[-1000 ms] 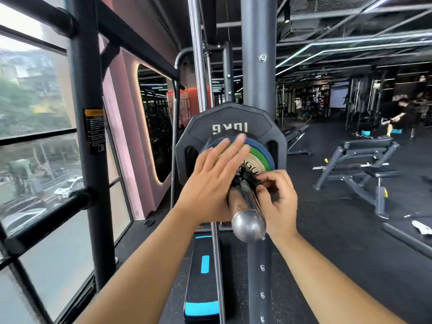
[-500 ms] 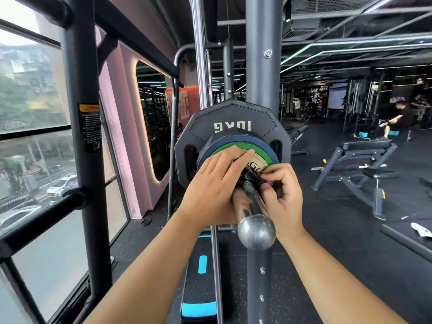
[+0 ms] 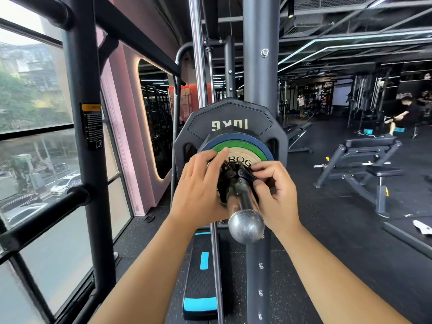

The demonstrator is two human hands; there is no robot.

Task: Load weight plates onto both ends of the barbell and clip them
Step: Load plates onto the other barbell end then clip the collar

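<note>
Barbell [image 3: 245, 224] first: from the head view its long axis runs straight away from the person, and the rounded, scuffed silver end cap points back toward the camera, low in the middle of the frame. It sits at about chest height in front of a grey rack upright [image 3: 260, 66].

Weight plates are stacked on the sleeve behind the hands. Furthest back is a big black angular plate [image 3: 230, 118] with "10KG" moulded on it, reading upside down. In front of it come a blue plate [image 3: 236, 137], a green plate [image 3: 240, 145] and a small tan plate [image 3: 242, 156] with dark lettering, partly covered.

A black clip [image 3: 233, 178] wraps the sleeve right against the tan plate. The left hand [image 3: 198, 190] cups the clip's left side, fingers curled onto it, forefinger reaching up to the plate face. The right hand [image 3: 275, 190] pinches the clip's lever [image 3: 246, 175] between thumb and bent fingers.

Below, a black and blue step platform [image 3: 202, 284] lies on the dark floor. A grey bench [image 3: 364, 164] stands well off to the right.
</note>
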